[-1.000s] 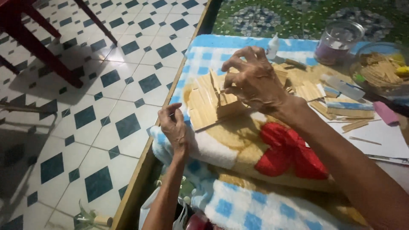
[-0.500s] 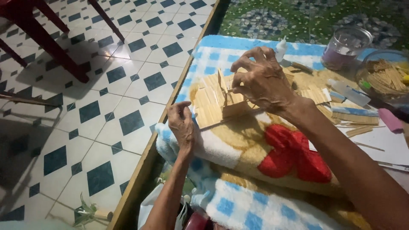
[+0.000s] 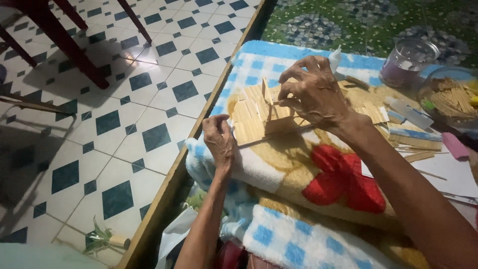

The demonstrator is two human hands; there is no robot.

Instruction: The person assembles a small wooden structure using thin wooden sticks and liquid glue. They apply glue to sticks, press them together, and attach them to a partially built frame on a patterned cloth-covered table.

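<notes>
- While pinched at its near corner by left hand (image 3: 219,142): flat pale wooden-stick panel (image 3: 251,122), lying on fuzzy checked blanket (image 3: 279,65).
- Right hand (image 3: 311,92): fingertips closed on upright sticks; contact partly hidden.

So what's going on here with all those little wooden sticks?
A person is putting together a small model made of flat wooden sticks, which sits on a checked blue and white towel. The left hand rests at the model's near edge, while the right hand pinches a stick standing upright on top of it. More sticks fill a clear tub to the right, beside a glass jar.
</notes>
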